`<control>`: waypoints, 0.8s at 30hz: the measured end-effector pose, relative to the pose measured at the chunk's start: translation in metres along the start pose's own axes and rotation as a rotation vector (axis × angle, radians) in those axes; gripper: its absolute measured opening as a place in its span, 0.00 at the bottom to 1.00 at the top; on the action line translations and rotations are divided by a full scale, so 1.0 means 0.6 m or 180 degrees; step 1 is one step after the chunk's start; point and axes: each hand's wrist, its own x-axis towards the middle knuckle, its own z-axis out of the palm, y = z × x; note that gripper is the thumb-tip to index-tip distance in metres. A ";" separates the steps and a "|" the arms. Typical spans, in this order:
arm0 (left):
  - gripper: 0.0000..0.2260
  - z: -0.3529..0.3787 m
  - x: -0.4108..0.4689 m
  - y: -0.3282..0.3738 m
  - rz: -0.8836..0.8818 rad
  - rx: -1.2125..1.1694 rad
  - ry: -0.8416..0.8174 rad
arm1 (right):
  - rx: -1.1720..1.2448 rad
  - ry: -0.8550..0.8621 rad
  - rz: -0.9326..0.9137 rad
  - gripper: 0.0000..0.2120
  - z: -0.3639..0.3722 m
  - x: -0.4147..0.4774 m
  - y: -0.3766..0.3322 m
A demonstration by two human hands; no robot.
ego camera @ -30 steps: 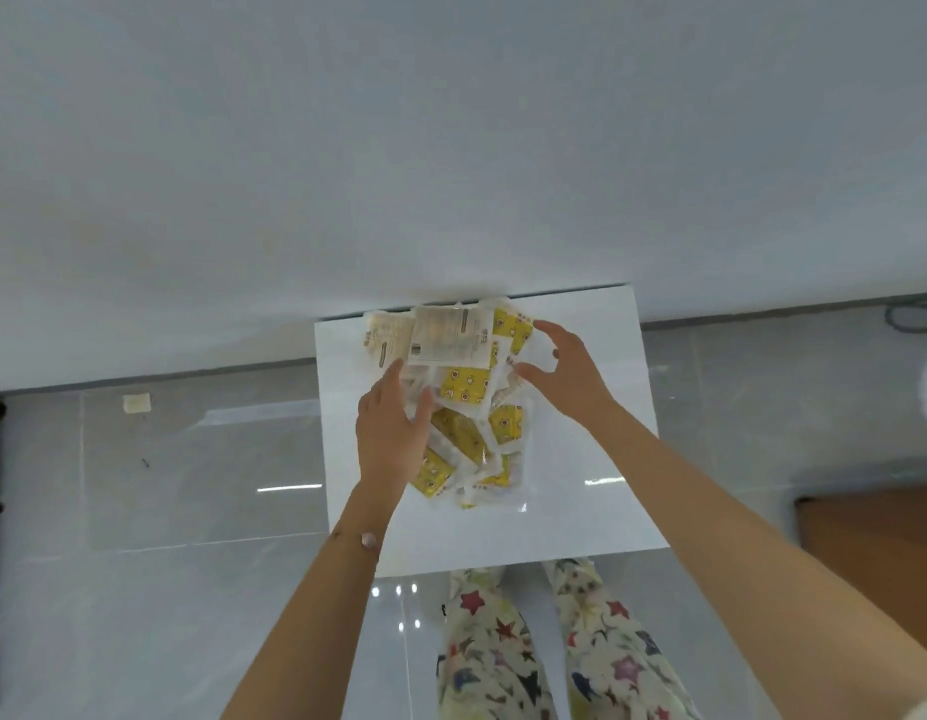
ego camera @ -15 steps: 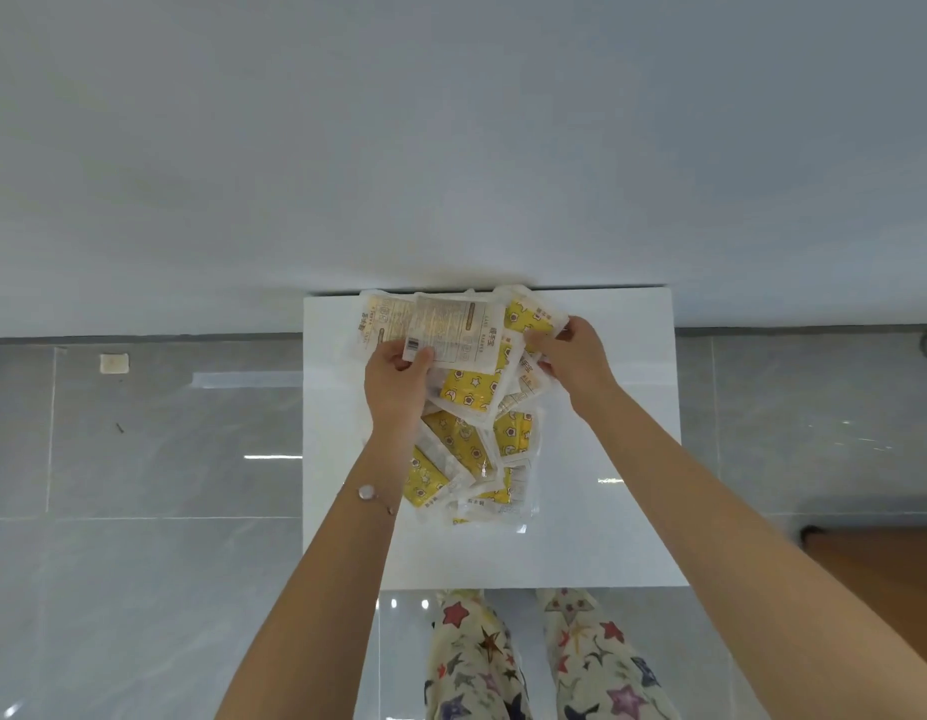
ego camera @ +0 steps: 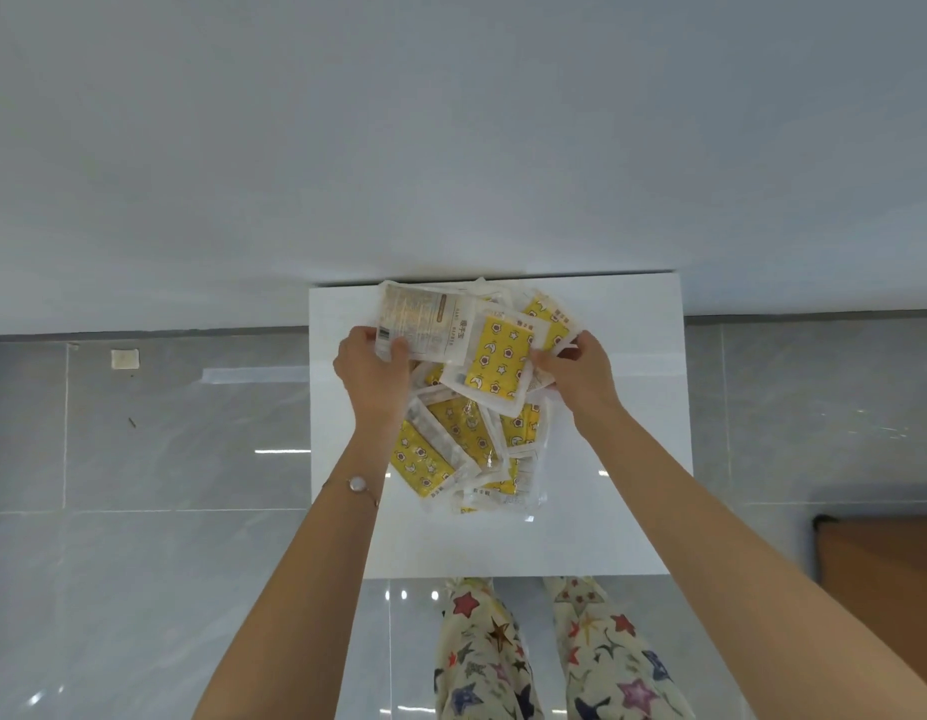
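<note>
A heap of several yellow-and-white sachets (ego camera: 469, 444) lies on a small white table (ego camera: 606, 459) against the wall. My left hand (ego camera: 370, 374) grips a pale sachet with printed text (ego camera: 425, 324) at the heap's far left. My right hand (ego camera: 580, 374) pinches the right edge of a yellow star-patterned sachet (ego camera: 497, 363) that lies tilted on top of the heap. Other sachets underneath are partly hidden by my hands.
The table stands against a pale wall (ego camera: 451, 148) on a glossy grey tiled floor (ego camera: 139, 511). A brown wooden piece of furniture (ego camera: 882, 579) sits at the right. My legs in star-patterned trousers (ego camera: 544, 657) stand at the table's near edge.
Both hands went from hovering over the heap to holding sachets. The yellow star sachet has been pulled up on top, and the pale sachet has shifted in my left hand.
</note>
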 end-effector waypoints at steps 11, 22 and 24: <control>0.06 0.005 -0.019 0.006 -0.0224 -0.0376 -0.0248 | 0.0041 0.0772 -0.0228 0.12 -0.060 -0.022 0.042; 0.17 -0.050 -0.059 -0.004 -0.0263 -0.1649 -0.0223 | -0.0303 0.0879 -0.0215 0.07 -0.115 -0.052 0.029; 0.15 -0.073 -0.070 0.008 -0.0361 -0.1776 -0.0132 | -0.0298 0.0828 -0.0299 0.07 -0.120 -0.072 0.010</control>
